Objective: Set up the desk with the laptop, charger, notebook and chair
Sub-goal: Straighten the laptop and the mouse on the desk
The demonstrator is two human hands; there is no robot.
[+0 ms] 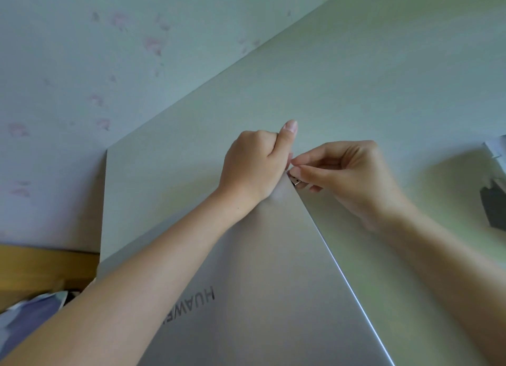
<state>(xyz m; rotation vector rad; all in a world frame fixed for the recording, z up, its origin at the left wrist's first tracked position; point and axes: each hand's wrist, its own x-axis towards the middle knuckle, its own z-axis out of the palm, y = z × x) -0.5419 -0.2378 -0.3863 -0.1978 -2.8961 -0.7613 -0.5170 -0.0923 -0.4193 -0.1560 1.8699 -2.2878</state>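
We judge ourselves at the charging step: our left hand, fingers curled, steadies the closed laptop on the desk while our right hand pinches a small plug at its far corner, needing straight seating next

Both hands at closed laptop far corner; right pinches plug (small, metallic).
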